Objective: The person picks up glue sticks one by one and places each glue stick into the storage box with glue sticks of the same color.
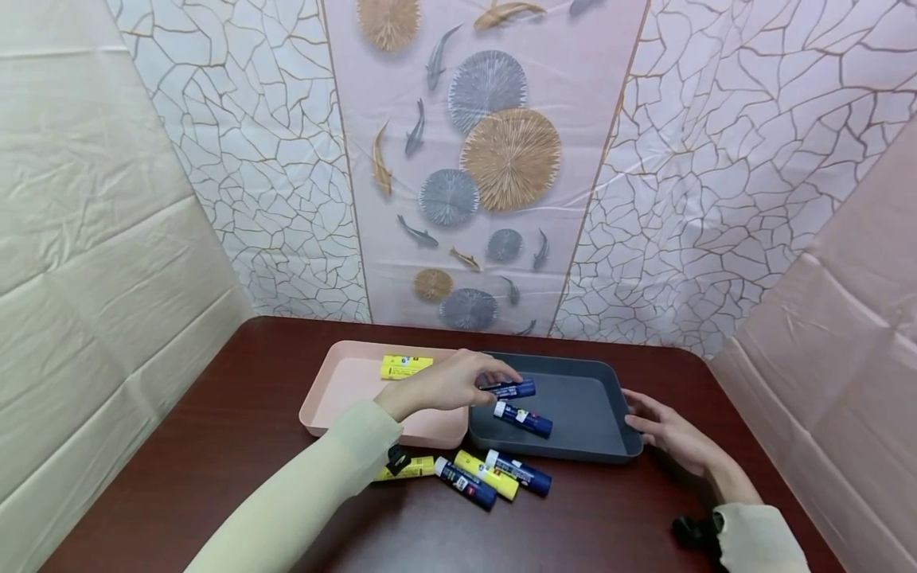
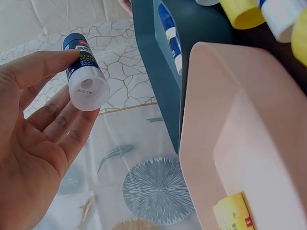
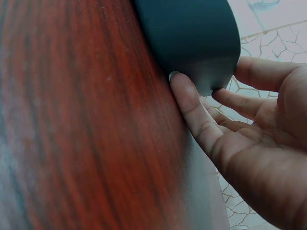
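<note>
Between its thumb and fingertips my left hand [image 1: 440, 386] pinches a blue glue stick [image 2: 82, 61] with a white end, held over the dark grey tray [image 1: 583, 410]. Another blue glue stick [image 1: 524, 419] lies inside that tray, just below the hand. At the tray's right end, my right hand [image 1: 677, 434] touches the outer wall with thumb and fingertips. In the right wrist view its thumb [image 3: 189, 98] lies low against the tray wall, fingers fairly straight. A yellow glue stick [image 1: 405, 366] lies in the pink tray [image 1: 337, 398], left of the grey one.
In front of the trays, several glue sticks lie on the dark wooden table [image 1: 215, 446], among them a yellow one [image 1: 487, 475] between two blue ones. My left sleeve [image 1: 308, 477] partly covers another yellow glue stick [image 1: 411, 469]. A patterned cloth [image 1: 473, 239] hangs behind the table.
</note>
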The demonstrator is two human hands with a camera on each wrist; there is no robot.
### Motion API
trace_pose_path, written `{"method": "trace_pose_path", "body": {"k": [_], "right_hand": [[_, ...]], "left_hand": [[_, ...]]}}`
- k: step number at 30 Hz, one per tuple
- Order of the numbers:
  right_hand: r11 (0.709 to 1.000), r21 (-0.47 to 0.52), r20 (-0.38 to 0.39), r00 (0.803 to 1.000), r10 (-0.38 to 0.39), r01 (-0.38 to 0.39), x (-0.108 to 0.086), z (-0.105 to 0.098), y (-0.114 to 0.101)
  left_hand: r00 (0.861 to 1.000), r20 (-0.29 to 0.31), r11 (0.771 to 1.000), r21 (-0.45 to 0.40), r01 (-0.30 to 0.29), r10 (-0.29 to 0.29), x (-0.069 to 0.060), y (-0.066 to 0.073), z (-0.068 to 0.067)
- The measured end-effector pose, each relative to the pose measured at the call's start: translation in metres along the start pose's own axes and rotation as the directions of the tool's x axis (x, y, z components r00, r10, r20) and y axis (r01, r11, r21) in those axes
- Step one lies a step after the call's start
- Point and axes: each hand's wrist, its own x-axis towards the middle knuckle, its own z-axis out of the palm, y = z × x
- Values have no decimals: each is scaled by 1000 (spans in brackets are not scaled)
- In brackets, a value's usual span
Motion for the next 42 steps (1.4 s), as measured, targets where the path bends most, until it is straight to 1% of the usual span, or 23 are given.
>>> {"method": "trace_pose_path", "body": {"k": [6, 11, 15, 20, 23, 28, 34, 36, 39, 42], "right_hand": [[1000, -4, 6, 1000, -5, 5, -2, 1, -2], [1000, -4, 11, 1000, 0, 0, -3, 2, -3], [1000, -2, 20, 1000, -3, 3, -3, 2, -1], [1000, 15, 23, 1000, 14, -14, -2, 2, 0], [999, 25, 18, 999, 27, -27, -1, 2, -1], [1000, 20, 20, 1000, 18, -19, -1, 1, -3], [1000, 10, 21, 1000, 8, -8, -1, -1, -2], [1000, 14, 18, 1000, 20, -20, 0, 0, -2], [999, 24, 12, 999, 34, -34, 0, 0, -2], [999, 27, 2, 999, 36, -36, 1, 0, -2]], "left_hand": [[1000, 10, 1000, 15, 4, -5, 12, 0, -6], [1000, 20, 1000, -1, 19, -19, 20, -2, -8], [999, 29, 1000, -12, 18, -18, 28, -4, -9], [999, 43, 1000, -21, 17, -16, 39, -5, -10], [998, 54, 999, -26, 20, -19, 44, -4, -11], [997, 67, 999, -37, 28, -26, 51, -4, -9], [997, 76, 999, -30, 24, -21, 67, -7, -4], [996, 86, 999, -32, 25, -23, 72, -7, -3], [994, 100, 998, -37, 44, -40, 78, -9, -3], [991, 112, 996, -38, 75, -70, 84, -10, -4]]}}
